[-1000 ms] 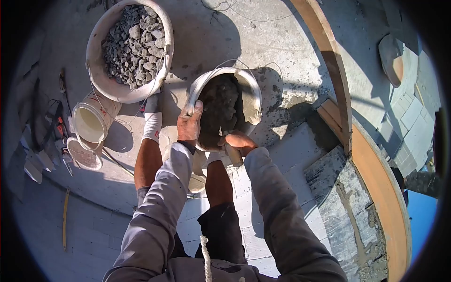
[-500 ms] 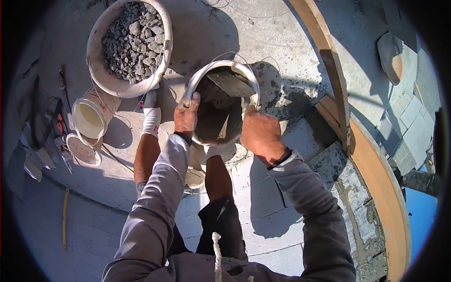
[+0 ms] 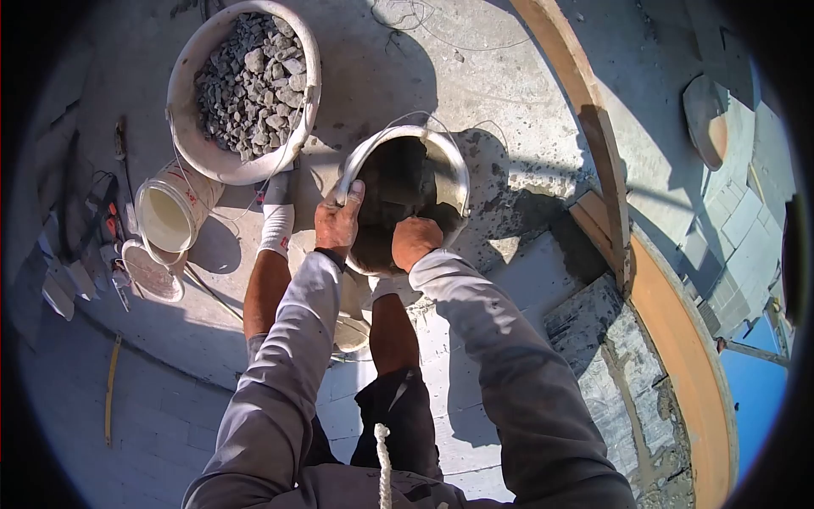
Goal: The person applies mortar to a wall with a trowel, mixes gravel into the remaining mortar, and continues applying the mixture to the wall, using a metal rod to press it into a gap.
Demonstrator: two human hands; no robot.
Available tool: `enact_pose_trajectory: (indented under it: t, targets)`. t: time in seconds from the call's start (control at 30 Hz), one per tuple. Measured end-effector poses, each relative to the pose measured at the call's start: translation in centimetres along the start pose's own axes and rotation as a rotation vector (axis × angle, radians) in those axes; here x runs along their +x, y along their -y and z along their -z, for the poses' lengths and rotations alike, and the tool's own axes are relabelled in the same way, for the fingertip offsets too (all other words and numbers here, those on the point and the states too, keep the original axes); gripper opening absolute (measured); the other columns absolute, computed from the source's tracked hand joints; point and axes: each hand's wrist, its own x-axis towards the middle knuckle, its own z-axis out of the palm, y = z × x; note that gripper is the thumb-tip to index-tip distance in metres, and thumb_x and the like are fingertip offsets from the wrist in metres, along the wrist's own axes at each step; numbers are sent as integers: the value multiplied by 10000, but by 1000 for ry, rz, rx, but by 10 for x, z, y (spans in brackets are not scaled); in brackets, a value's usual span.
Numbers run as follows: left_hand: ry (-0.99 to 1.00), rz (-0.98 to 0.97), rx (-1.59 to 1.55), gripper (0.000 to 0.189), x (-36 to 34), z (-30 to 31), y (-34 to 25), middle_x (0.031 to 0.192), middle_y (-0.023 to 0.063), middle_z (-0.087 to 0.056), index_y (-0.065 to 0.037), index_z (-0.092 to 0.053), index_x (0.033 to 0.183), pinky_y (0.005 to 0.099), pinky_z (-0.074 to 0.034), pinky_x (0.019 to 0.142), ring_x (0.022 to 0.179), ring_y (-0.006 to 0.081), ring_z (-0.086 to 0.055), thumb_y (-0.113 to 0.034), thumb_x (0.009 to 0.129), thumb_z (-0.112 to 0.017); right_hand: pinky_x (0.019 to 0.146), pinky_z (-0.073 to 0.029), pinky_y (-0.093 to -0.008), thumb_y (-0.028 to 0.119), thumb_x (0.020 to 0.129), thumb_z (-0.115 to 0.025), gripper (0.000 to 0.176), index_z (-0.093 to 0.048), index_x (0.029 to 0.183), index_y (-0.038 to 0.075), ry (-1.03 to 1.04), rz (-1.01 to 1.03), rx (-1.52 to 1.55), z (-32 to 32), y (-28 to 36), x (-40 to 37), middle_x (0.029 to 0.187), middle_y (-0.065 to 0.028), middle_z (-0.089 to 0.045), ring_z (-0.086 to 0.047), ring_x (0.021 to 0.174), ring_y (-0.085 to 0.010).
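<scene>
Underfoot, the concrete floor (image 3: 509,85) lies open beyond the buckets, hemmed on the right by a curved wooden board (image 3: 593,110). A tub of gravel (image 3: 222,170) stands top left, near the mortar bucket (image 3: 460,178) but apart. A small pail (image 3: 170,216) lies tipped at the left. The left hand (image 3: 337,225) has its grip closed on the mortar bucket's near rim. The right hand (image 3: 414,242) dips inside it, fingers curled, whatever they hold hidden.
</scene>
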Motion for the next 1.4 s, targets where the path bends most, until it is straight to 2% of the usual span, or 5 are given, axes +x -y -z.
enact_pose_trajectory:
  t: [0.33,0.5,0.93,1.17,1.4]
  targets:
    - [-23,-41,-102,488,8,2,25,926,48,-656,2,-615,1143,268,-423,827,865,132,-551,-403,869,-636,701,-532,-324,137,757,-607,193,-693,904,47,11,219,-239,61,-36,-66,877,-99,-698,-682,840,-229]
    - [-14,3,-49,501,6,-1,13,955,78,-666,3,-612,1144,274,-419,853,894,145,-560,-411,862,-637,568,-515,-306,163,740,-631,166,-587,847,44,-603,180,-364,69,-44,-23,731,-67,-654,-667,695,-192]
    - [56,-73,-75,507,3,-16,-9,1262,133,-555,24,-581,1188,294,-365,991,1139,201,-524,-327,837,-684,852,-500,-377,204,683,-599,312,-691,883,-18,202,161,208,27,-57,22,968,-242,-650,-636,964,-338]
    - [88,-61,-284,556,-8,-27,-13,1248,110,-553,21,-508,1273,258,-393,955,1110,147,-515,-284,847,-693,794,-525,-392,151,822,-528,209,-657,930,28,-329,-479,376,-25,-26,20,955,-188,-668,-647,925,-329]
    - [141,70,-379,532,7,-15,-7,1146,78,-586,23,-511,1271,237,-395,923,1028,123,-519,-260,855,-682,714,-524,-404,150,704,-651,230,-650,838,-36,-251,-100,712,-90,-44,13,786,-227,-654,-654,791,-368]
